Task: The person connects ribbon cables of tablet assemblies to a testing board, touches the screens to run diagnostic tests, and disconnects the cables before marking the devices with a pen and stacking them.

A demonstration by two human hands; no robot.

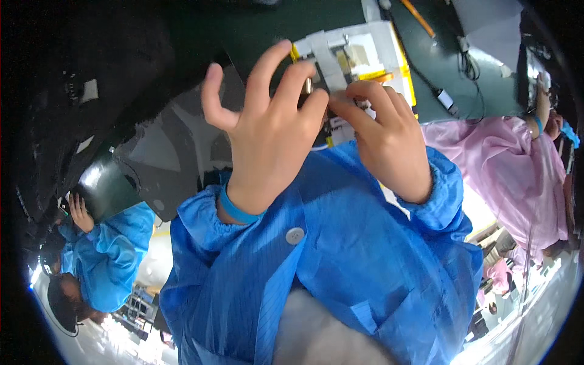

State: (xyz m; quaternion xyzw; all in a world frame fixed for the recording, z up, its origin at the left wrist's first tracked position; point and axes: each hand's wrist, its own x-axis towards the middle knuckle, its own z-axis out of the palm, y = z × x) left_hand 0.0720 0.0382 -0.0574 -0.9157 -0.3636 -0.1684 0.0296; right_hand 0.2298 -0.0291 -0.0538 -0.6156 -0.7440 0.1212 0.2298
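Observation:
My left hand [271,134] is at the left edge of a white board with yellow-taped edges [389,45]. Its little and ring fingers are lifted and spread, while the forefinger bends down toward the board; the thumb and whatever it pinches are hidden. A small shiny metal piece [308,85] shows between its fingers. From the right, my right hand [389,137] reaches over the board's near part, fingers curled and the forefinger meeting the left hand's fingertips. What it grips is too small or covered to make out.
A black cable with a silver connector [447,100] and an orange strip [418,18] lie right of the board on the dark green tabletop [435,61]. A person in pink [508,164] is close on the right; another in light blue [112,249] works at the left.

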